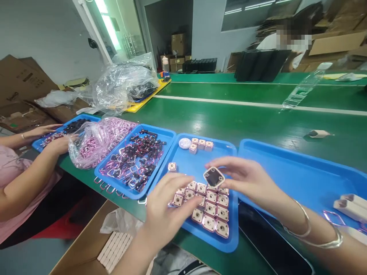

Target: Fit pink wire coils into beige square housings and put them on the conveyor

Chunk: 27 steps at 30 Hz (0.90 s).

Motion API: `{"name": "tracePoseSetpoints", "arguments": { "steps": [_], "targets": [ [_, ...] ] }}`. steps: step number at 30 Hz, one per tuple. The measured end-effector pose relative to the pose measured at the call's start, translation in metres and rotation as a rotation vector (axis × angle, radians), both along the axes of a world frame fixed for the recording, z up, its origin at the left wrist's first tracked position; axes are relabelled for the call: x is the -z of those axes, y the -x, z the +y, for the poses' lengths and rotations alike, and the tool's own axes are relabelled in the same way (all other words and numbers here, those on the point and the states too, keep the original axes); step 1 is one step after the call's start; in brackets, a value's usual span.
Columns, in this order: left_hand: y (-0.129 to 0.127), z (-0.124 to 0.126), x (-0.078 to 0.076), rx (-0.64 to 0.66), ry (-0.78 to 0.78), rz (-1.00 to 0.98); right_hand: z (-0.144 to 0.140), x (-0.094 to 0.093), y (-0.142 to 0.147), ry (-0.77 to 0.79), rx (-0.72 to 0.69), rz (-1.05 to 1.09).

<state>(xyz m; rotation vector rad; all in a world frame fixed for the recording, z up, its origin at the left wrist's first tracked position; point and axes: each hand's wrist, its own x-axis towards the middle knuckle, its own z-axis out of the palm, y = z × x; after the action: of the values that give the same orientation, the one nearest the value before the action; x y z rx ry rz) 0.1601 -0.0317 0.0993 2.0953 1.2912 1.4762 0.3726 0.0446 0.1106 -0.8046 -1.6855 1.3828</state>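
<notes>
The right hand point(249, 179) holds a small square part point(213, 177) with a black face. Its fingers are closed lightly on the part's edges, thumb below and index above, so the face stays free and turned up toward the camera. The part hangs just above the far rows of blocks point(208, 206), at about 12 o'clock from them.

The left hand point(166, 208) rests at 9 o'clock of the blocks. Its fingers are half curled and the tips touch the nearest blocks; I cannot tell if they grip one or only steady the group. The blocks stand close together in neat rows at the near end of the middle tray point(197, 162), probably so that each can be reached in order. Four loose blocks point(200, 144) and a white round disc point(185, 143) lie at the far end, at 12 o'clock, well apart from the rows, and a single block point(172, 166) lies alone at 10 o'clock.

At 9 o'clock, a second tray point(168, 134) keeps pink wire coils mixed with black pieces point(137, 158), near the left hand. A clear bag point(94, 143) of pink coils lies beside it. A co-worker's hands point(54, 139) rest at a further tray at 9 o'clock. At 3 o'clock a third tray point(286, 164) holds white bars point(349, 204) at its near end. All stand on the green desk point(243, 122).
</notes>
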Motion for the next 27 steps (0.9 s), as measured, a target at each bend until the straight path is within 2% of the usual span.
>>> {"name": "tracePoseSetpoints", "arguments": {
  "steps": [2,4,6,12,22,27],
  "targets": [
    [-0.011,0.003,-0.007,0.024,-0.072,0.043,-0.01,0.008,0.007,-0.024,0.017,0.012],
    [-0.017,0.007,-0.009,0.03,-0.07,0.044,-0.016,0.016,0.01,-0.037,0.053,0.033],
    [-0.02,0.01,-0.007,0.013,-0.085,0.076,-0.019,0.02,0.008,-0.033,0.083,0.044],
    [-0.026,0.011,0.005,-0.064,-0.265,0.203,-0.024,0.022,0.003,-0.02,0.137,-0.003],
    [-0.036,0.012,0.008,-0.073,-0.191,0.073,-0.031,0.026,0.004,-0.12,0.24,-0.122],
    [-0.034,0.01,0.007,-0.08,-0.174,0.148,-0.029,0.029,0.0,-0.267,0.259,-0.192]
  ]
}}
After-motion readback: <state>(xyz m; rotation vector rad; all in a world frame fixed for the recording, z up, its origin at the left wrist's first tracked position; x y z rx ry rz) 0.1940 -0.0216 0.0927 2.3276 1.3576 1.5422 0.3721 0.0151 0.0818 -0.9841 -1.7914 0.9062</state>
